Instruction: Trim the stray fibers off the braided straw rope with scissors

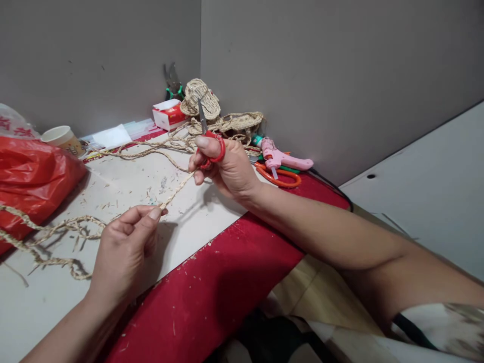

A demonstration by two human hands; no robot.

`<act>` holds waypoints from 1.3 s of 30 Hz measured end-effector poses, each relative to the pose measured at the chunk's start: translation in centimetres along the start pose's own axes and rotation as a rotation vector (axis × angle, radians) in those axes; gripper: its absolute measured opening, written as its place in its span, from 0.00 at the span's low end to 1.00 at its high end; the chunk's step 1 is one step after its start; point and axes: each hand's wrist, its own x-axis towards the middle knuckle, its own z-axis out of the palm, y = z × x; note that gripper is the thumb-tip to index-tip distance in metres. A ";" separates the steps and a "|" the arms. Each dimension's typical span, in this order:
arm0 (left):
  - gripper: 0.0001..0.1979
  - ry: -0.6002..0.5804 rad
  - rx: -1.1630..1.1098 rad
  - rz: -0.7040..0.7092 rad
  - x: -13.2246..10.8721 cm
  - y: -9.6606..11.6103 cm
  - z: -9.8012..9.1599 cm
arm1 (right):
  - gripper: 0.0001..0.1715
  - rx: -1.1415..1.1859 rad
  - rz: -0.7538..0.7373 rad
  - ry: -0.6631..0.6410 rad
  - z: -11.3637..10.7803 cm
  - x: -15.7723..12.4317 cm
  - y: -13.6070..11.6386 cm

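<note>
Between my two hands runs a thin braided straw cord (177, 191). My left hand (130, 234) pinches it between thumb and forefinger, low over the white board. Up and to the right, my right hand (225, 164) is closed on red-handled scissors (204, 123), thumb through one loop and the blades pointing up. The cord reaches the lower fingers of this hand; their exact grip on it is partly hidden. More braid (71, 262) lies loosely to the left of my left hand. Behind my right hand is a heap of braided cord (240, 121).
A red plastic bag (34, 174) and a paper cup (62, 138) stand left. A red-and-white box (169, 115), pliers (173, 83) and a coiled braid (200, 98) are at the back. A pink glue gun (282, 157) lies right, by orange-handled scissors (278, 177). Straw scraps litter the board (196, 237).
</note>
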 end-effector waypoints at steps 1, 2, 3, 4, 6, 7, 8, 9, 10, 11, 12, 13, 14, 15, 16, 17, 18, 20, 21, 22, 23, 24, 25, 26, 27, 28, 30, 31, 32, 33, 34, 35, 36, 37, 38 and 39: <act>0.12 -0.016 -0.043 -0.025 0.0 0.0 0.0 | 0.25 -0.002 -0.001 -0.006 0.0 0.0 0.0; 0.11 -0.034 -0.084 -0.049 0.1 -0.1 0.1 | 0.25 -0.009 0.002 -0.011 0.0 0.0 0.0; 0.10 -0.050 -0.115 -0.066 0.2 -0.1 0.1 | 0.25 -0.021 0.013 -0.018 -0.1 0.1 0.0; 0.10 -0.056 -0.138 -0.074 0.3 -0.2 0.1 | 0.26 -0.035 0.031 -0.028 -0.2 0.2 0.1; 0.10 -0.034 -0.160 -0.070 0.5 -0.3 0.1 | 0.26 -0.056 0.081 -0.059 -0.4 0.5 0.3; 0.10 -0.008 -0.161 -0.062 0.6 -0.3 0.1 | 0.27 -0.064 0.111 -0.082 -0.6 0.7 0.4; 0.10 0.022 -0.158 -0.051 0.7 -0.4 0.0 | 0.27 -0.074 0.145 -0.104 -0.8 0.9 0.4; 0.10 0.049 -0.151 -0.031 0.9 -0.5 0.0 | 0.28 -0.086 0.177 -0.121 -1.0 1.1 0.4; 0.10 0.075 -0.138 -0.002 1.0 -0.5 -0.1 | 0.28 -0.101 0.205 -0.132 -1.2 1.2 0.4; 0.10 0.097 -0.121 0.034 1.1 -0.6 -0.1 | 0.29 -0.121 0.229 -0.137 -1.3 1.4 0.3; 0.10 0.118 -0.099 0.073 1.2 -0.8 -0.2 | 0.29 -0.144 0.249 -0.140 -1.4 1.4 0.1; 0.10 0.137 -0.075 0.110 1.3 -0.9 -0.3 | 0.30 -0.169 0.261 -0.143 -1.5 1.5 -0.1; 0.10 0.155 -0.053 0.141 1.4 -1.0 -0.3 | 0.31 -0.198 0.269 -0.154 -1.5 1.4 -0.4; 0.10 0.169 -0.035 0.164 1.4 -1.1 -0.4 | 0.32 -0.231 0.269 -0.169 -1.5 1.3 -0.8; 0.10 0.178 -0.020 0.178 1.4 -1.2 -0.4 | 0.33 -0.268 0.261 -0.186 -1.5 1.2 -1.1; 0.10 0.185 -0.010 0.190 1.4 -1.2 -0.5 | 0.33 -0.307 0.247 -0.205 -1.5 1.0 -1.5; 0.10 0.192 -0.001 0.199 1.4 -1.2 -0.5 | 0.32 -0.341 0.231 -0.226 -1.4 0.9 -1.8; 0.10 0.203 0.006 0.213 1.4 -1.2 -0.5 | 0.29 -0.391 0.214 -0.283 -1.3 0.4 -2.4; 0.10 0.210 0.006 0.220 1.4 -1.2 -0.5 | 0.28 -0.405 0.224 -0.322 -1.2 0.2 -2.6; 0.10 0.215 0.001 0.227 1.5 -1.2 -0.5 | 0.27 -0.412 0.249 -0.367 -1.1 0.0 -2.8; 0.10 0.217 -0.008 0.235 1.5 -1.2 -0.5 | 0.27 -0.413 0.284 -0.417 -1.1 -0.3 -3.0; 0.10 0.221 -0.018 0.242 1.5 -1.2 -0.5 | 0.27 -0.409 0.325 -0.466 -1.0 -0.4 -3.2; 0.11 0.231 -0.029 0.248 1.6 -1.2 -0.6 | 0.28 -0.399 0.366 -0.510 -1.0 -0.5 -3.3; 0.11 0.244 -0.039 0.249 1.6 -1.2 -0.6 | 0.29 -0.380 0.396 -0.538 -1.0 -0.6 -3.4; 0.12 0.261 -0.051 0.248 1.6 -1.1 -0.6 | 0.31 -0.354 0.413 -0.546 -1.0 -0.5 -3.6; 0.12 0.279 -0.063 0.246 1.7 -1.1 -0.7 | 0.32 -0.322 0.415 -0.531 -1.1 -0.4 -3.7; 0.13 0.307 -0.075 0.246 1.8 -1.1 -0.7 | 0.35 -0.253 0.381 -0.443 -1.3 -0.1 -3.7; 0.13 0.316 -0.073 0.248 1.9 -1.1 -0.7 | 0.35 -0.222 0.354 -0.390 -1.3 0.1 -3.7; 0.14 0.323 -0.068 0.252 2.0 -1.1 -0.7 | 0.35 -0.199 0.330 -0.352 -1.4 0.3 -3.7; 0.14 0.328 -0.063 0.257 2.0 -1.2 -0.7 | 0.34 -0.186 0.313 -0.339 -1.4 0.3 -3.5; 0.13 0.332 -0.064 0.262 2.1 -1.2 -0.6 | 0.33 -0.187 0.309 -0.360 -1.4 0.3 -3.4; 0.13 0.333 -0.069 0.265 2.1 -1.2 -0.6 | 0.31 -0.201 0.321 -0.418 -1.3 0.2 -3.2; 0.13 0.333 -0.079 0.268 2.2 -1.2 -0.6 | 0.29 -0.228 0.354 -0.502 -1.2 -0.1 -3.0; 0.13 0.334 -0.093 0.271 2.2 -1.2 -0.6 | 0.28 -0.265 0.404 -0.605 -1.0 -0.4 -2.7; 0.13 0.334 -0.099 0.270 2.2 -1.2 -0.6 | 0.28 -0.302 0.463 -0.707 -0.9 -0.7 -2.5; 0.13 0.335 -0.104 0.270 2.2 -1.2 -0.6 | 0.28 -0.337 0.523 -0.797 -0.7 -1.0 -2.2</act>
